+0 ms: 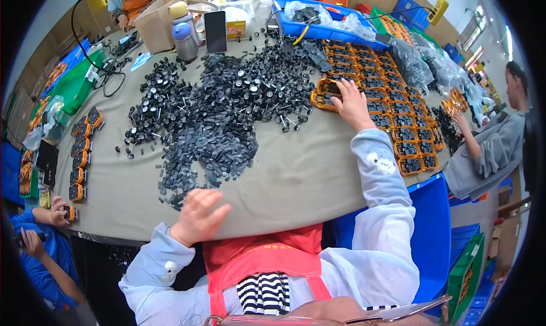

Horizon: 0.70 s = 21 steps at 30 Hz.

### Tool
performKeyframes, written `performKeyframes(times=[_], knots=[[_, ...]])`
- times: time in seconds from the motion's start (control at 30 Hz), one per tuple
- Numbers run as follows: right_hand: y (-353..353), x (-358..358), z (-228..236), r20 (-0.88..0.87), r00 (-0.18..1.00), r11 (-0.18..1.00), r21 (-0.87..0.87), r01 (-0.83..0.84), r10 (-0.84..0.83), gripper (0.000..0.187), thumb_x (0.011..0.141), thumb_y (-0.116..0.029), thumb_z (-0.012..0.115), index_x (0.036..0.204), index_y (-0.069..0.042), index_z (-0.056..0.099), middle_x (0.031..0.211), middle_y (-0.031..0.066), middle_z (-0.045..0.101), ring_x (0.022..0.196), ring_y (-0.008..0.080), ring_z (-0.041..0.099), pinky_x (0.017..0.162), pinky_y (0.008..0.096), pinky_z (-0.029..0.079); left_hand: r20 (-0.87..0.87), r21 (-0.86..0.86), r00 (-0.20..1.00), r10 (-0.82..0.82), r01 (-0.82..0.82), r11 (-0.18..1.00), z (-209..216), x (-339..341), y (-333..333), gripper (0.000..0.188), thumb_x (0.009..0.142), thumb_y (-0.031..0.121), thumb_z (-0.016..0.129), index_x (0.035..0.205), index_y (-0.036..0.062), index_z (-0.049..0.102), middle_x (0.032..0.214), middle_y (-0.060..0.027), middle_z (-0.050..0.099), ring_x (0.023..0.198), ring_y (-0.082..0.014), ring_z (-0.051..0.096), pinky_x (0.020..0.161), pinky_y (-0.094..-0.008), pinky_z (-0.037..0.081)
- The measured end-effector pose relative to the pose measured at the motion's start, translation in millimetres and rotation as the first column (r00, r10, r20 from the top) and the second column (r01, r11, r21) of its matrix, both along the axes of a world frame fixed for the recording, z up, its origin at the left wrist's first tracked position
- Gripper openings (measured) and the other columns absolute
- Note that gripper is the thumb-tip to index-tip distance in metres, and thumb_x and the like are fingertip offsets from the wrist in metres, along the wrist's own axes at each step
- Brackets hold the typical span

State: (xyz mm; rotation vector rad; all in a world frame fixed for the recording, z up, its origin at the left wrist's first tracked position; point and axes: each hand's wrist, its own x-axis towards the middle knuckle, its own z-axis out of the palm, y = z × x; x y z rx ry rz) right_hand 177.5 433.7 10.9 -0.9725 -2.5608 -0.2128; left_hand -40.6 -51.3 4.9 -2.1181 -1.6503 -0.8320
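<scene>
My right hand (pixel 354 104) reaches to the left edge of a block of orange-and-black toy car bodies. Its fingers are closed on one orange car body (pixel 324 95) that juts out from the block (pixel 405 133). My left hand (pixel 200 215) is above the table's near edge, by the tip of a heap of small dark rectangular pieces (pixel 222 149). Its fingers are loosely bent and slightly blurred, with the thumb apart, and nothing shows in them. Black wheels on metal axles (pixel 165 95) are heaped behind and beside the dark pieces.
A blue tray (pixel 335 30) with plastic bags stands at the back. A phone (pixel 215 32), a bottle (pixel 184 41) and a carton (pixel 159 27) stand at the back left. Orange cars (pixel 79 155) line the left side. Co-workers sit left, right and far.
</scene>
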Motion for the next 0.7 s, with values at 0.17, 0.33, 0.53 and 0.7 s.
performKeyframes(times=[0.17, 0.33, 0.53, 0.7], knots=[[16, -22, 4, 0.207, 0.976, 0.98, -0.169, 0.104, -0.068, 0.075, 0.096, -0.058, 0.058, 0.156, -0.018, 0.037, 0.163, 0.0086, 0.035, 0.152, 0.0315, 0.026, 0.118, 0.0619, 0.024, 0.04, -0.081, 0.997, -0.073, 0.076, 0.994, -12, 10, 18, 0.028, 0.073, 0.008, 0.069, 0.101, 0.0121, 0.07, 0.117, -0.0097, 0.06, 0.109, -0.0294, 0.059, 0.092, -0.0447, 0.049], [29, -27, -14, -0.059, 0.998, 1.0, -0.029, -0.008, 0.007, 0.052, 0.089, -0.047, 0.069, 0.132, -0.02, 0.061, 0.132, 0.0028, 0.061, 0.128, 0.0278, 0.051, 0.11, 0.0583, 0.034, 0.136, -0.105, 0.991, 0.018, -0.004, 0.994, -13, 9, 22, 0.028, 0.069, 0.001, 0.073, 0.096, 0.0089, 0.07, 0.113, -0.0115, 0.061, 0.106, -0.0332, 0.059, 0.09, -0.0455, 0.049], [29, -27, -19, -0.134, 0.991, 1.0, 0.03, 0.011, -0.007, 0.029, 0.09, -0.039, 0.07, 0.112, -0.02, 0.071, 0.117, -0.0001, 0.065, 0.116, 0.026, 0.057, 0.105, 0.0568, 0.036, 0.152, -0.116, 0.988, 0.04, -0.022, 0.993, -9, 8, 26, 0.03, 0.068, 0.002, 0.072, 0.097, 0.0091, 0.07, 0.111, -0.01, 0.062, 0.108, -0.0305, 0.059, 0.09, -0.044, 0.049], [40, -30, 0, -0.002, 1.0, 0.931, -0.365, 0.024, -0.027, 0.035, 0.09, -0.045, 0.069, 0.112, -0.018, 0.071, 0.12, 0.001, 0.066, 0.121, 0.028, 0.058, 0.105, 0.0573, 0.038, 0.166, -0.119, 0.985, 0.051, -0.031, 0.992, -13, 8, 23, 0.03, 0.07, 0.002, 0.072, 0.098, 0.0095, 0.07, 0.112, -0.01, 0.062, 0.109, -0.0306, 0.059, 0.091, -0.0459, 0.049]])
